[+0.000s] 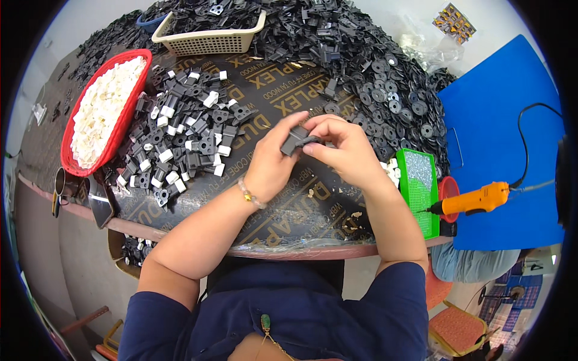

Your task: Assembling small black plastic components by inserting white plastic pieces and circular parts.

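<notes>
Over the middle of the table, my left hand [270,153] is closed round a black plastic block-shaped part [292,142]. My right hand [343,144] pinches a thin dark round piece [309,141] against the block's right side. Whether the two pieces are joined or only touching I cannot tell, since my fingers cover part of them. To the left lies a heap of black parts with white inserts [180,129]. Beyond my right hand spreads a pile of black discs [385,90].
A red basket of small white pieces [144,72] stands at left, a cream basket of black parts [208,43] at the back. On the right are a green tray of screws [428,222], an orange electric screwdriver [475,200] and a blue board [506,138]. A phone [101,201] lies at the left edge.
</notes>
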Demonstrator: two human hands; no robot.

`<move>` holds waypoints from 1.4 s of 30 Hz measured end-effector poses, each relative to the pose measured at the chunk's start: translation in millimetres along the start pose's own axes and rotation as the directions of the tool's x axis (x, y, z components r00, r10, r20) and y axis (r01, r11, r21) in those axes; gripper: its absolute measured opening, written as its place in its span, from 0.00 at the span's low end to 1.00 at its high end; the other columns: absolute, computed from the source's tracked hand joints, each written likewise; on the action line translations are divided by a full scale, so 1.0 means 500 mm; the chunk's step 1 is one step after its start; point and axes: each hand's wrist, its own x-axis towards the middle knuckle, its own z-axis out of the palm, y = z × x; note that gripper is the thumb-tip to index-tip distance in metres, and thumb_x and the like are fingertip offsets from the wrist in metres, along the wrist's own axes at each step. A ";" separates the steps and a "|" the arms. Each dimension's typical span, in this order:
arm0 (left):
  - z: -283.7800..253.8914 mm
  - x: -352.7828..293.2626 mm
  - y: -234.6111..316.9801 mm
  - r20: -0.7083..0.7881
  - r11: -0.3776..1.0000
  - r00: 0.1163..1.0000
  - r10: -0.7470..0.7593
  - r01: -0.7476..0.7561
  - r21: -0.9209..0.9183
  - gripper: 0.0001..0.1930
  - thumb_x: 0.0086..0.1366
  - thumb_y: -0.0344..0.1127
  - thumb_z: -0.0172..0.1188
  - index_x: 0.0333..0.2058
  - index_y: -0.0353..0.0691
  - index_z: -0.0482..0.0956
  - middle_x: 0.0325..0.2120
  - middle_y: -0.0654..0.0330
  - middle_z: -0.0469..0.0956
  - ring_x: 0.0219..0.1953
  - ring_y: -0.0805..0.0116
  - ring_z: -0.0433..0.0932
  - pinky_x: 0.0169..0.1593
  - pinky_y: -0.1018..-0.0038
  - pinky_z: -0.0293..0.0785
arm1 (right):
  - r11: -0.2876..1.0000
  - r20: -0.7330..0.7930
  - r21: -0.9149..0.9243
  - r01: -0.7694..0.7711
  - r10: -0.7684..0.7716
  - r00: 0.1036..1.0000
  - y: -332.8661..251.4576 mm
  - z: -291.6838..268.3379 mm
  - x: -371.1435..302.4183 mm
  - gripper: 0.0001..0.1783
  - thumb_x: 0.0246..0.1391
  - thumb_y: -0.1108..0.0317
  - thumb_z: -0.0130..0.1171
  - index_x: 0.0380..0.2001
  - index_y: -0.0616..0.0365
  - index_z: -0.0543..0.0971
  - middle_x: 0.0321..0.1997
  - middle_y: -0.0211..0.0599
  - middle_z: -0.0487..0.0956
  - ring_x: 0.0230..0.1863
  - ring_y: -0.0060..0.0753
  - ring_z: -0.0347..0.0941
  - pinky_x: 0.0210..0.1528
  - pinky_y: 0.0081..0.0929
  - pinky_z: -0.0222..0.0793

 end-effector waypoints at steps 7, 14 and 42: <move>0.002 0.003 0.003 0.406 0.289 0.866 -0.291 0.484 -0.826 0.24 0.72 0.39 0.52 0.63 0.41 0.61 0.51 0.49 0.76 0.49 0.63 0.79 0.52 0.70 0.75 | 0.834 -0.419 -0.546 -0.074 -0.196 0.886 0.032 -0.022 -0.059 0.06 0.53 0.77 0.62 0.35 0.63 0.76 0.27 0.34 0.79 0.23 0.16 0.73 0.25 0.21 0.66; 0.018 -0.013 0.008 0.378 0.646 0.866 -0.328 0.497 -0.579 0.24 0.72 0.42 0.54 0.62 0.39 0.64 0.30 0.67 0.71 0.32 0.78 0.70 0.38 0.80 0.67 | 0.872 -0.289 -0.483 0.082 -0.247 0.925 0.061 0.028 -0.051 0.17 0.52 0.73 0.63 0.46 0.62 0.79 0.42 0.41 0.81 0.32 0.24 0.75 0.35 0.25 0.70; -0.012 0.004 -0.014 0.533 0.375 0.760 -0.373 0.649 -0.662 0.10 0.64 0.41 0.66 0.38 0.42 0.82 0.30 0.66 0.80 0.35 0.77 0.76 0.42 0.79 0.69 | 0.909 -0.241 -0.349 0.228 -0.322 0.916 0.019 -0.005 -0.074 0.35 0.38 0.71 0.75 0.53 0.60 0.75 0.53 0.40 0.73 0.32 0.25 0.75 0.36 0.22 0.75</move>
